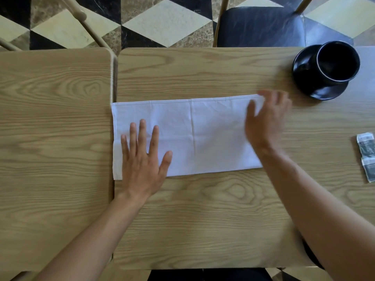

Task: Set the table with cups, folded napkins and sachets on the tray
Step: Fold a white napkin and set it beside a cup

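A white napkin [188,136] lies flat on the wooden table [203,209], folded into a long strip that runs from nine o'clock to three o'clock, with a crease down its middle. Its left end sits right at the seam where a second table [54,138] butts against this one.

The left hand [142,161] is spread palm-down on the napkin's left part, fingers straight and fanned toward twelve o'clock, thumb out toward three o'clock. The heel of the hand reaches over the napkin's near edge onto the table.

The right hand [265,118] is at the napkin's right end, fingers pointing to about eleven o'clock. It is blurred, so the grip is hard to read; the fingers look loosely extended over the far right corner rather than pinching it, but I cannot tell for sure.

At about two o'clock from the napkin, well apart from it, a black cup [336,61] stands on a black saucer [316,90]. At three o'clock, near the frame's edge, lie two sachets [367,155], one just beside the other.

Beyond the tables at twelve o'clock, a dark chair [261,27] stands on a checkered floor [162,23].
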